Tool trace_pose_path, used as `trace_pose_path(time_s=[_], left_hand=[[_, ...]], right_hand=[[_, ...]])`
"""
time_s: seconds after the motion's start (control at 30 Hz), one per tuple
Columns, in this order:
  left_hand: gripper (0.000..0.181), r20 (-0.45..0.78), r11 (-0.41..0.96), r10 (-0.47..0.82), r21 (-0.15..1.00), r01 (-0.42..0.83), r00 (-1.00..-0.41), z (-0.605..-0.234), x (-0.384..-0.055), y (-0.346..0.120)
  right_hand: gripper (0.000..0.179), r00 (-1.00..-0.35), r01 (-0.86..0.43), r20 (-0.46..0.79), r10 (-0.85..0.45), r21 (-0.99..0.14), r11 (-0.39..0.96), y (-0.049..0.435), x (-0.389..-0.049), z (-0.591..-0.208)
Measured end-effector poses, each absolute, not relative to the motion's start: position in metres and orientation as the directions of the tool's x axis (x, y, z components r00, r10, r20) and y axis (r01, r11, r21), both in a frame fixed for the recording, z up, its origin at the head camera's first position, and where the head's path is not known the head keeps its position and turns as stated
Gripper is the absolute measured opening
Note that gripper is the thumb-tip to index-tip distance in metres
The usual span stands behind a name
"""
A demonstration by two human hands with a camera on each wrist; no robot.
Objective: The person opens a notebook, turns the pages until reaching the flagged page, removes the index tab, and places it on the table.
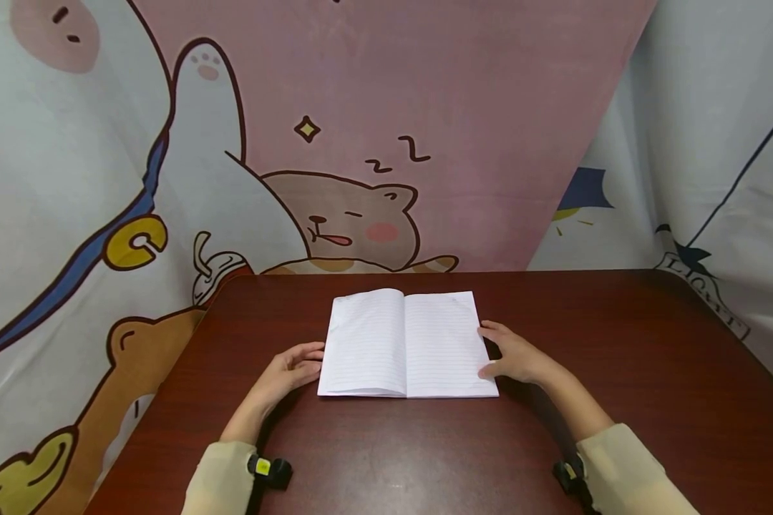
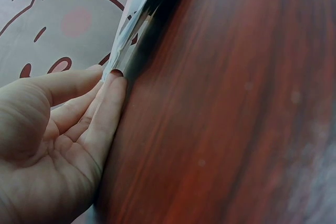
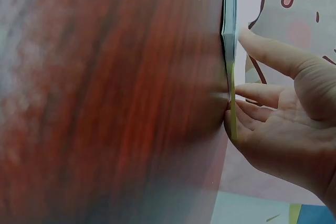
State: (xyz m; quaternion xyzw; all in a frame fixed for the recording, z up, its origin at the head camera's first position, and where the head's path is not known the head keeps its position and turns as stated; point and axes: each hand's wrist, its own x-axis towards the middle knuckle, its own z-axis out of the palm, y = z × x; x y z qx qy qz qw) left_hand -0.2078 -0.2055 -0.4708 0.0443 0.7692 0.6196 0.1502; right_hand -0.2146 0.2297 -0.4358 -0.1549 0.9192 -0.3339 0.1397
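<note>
An open notebook (image 1: 367,343) with ruled white pages lies flat on the table, its spine running away from me. My left hand (image 1: 290,372) is at its left edge; in the left wrist view the thumb and fingers of that hand (image 2: 68,124) meet at the page edges (image 2: 122,51) and pinch them. On the other side, my right hand (image 1: 518,354) has its thumb over the right page near the lower corner. The right wrist view shows this hand (image 3: 283,98) gripping the notebook's edge (image 3: 229,35), fingertips partly under the cover.
The dark red-brown wooden table (image 1: 399,458) reaches to a cloth backdrop (image 1: 489,129) printed with cartoon animals, which also hangs along the left and right sides. Black wrist cameras (image 1: 277,472) sit at the cream sleeves (image 1: 222,479).
</note>
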Motion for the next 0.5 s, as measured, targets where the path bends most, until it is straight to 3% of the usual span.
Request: trace_pose_path(time_s=[0.5], left_hand=[[0.049, -0.178, 0.233, 0.257, 0.965, -0.117, -0.950, -0.4700, -0.2075, -0.2057]], right_hand=[[0.082, -0.893, -0.175, -0.197, -0.404, -0.675, 0.717, 0.2285, -0.2101, -0.4300]])
